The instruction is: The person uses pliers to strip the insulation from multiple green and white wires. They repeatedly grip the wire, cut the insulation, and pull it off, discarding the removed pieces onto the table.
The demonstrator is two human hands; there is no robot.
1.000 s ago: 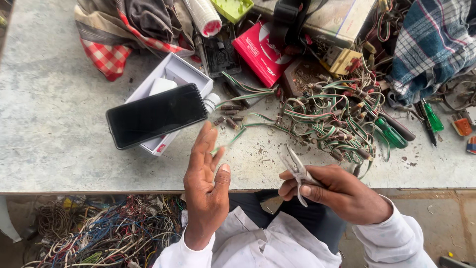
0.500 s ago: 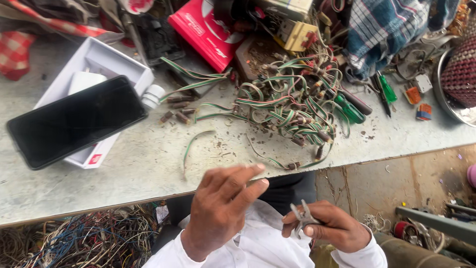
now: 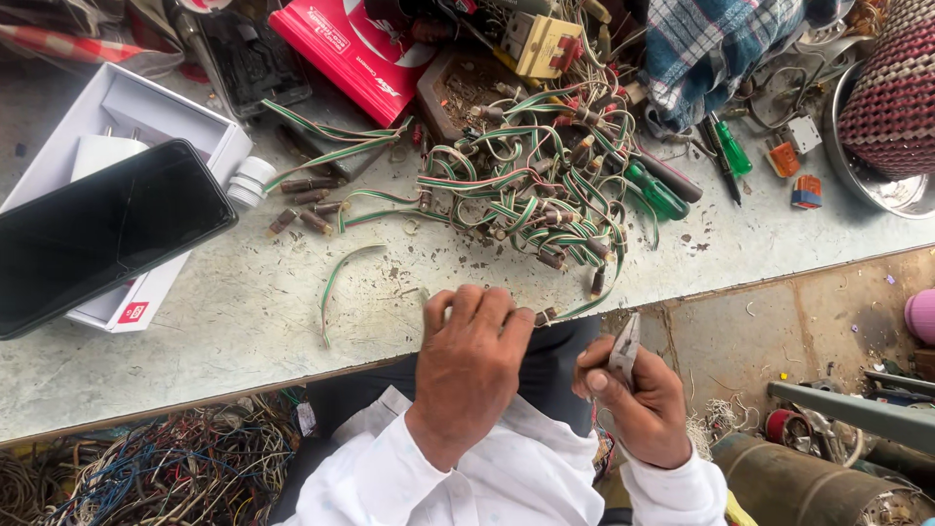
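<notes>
Left hand [image 3: 467,365] dropped to table edge, fingers curled, perhaps pinching wire | right hand [image 3: 638,399] grips metal pliers [image 3: 623,351]

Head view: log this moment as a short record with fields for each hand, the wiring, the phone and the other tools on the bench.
left hand: left hand curled at the bench edge, fingers on a wire end; what it pinches is hidden
right hand: right hand below the bench edge, grip closed on small metal pliers
wiring: tangle of green-striped wires on the bench
loose piece: short green wire lying apart, left of the tangle
phone: black phone lying across an open white box
tools: green screwdrivers right of the tangle
</notes>
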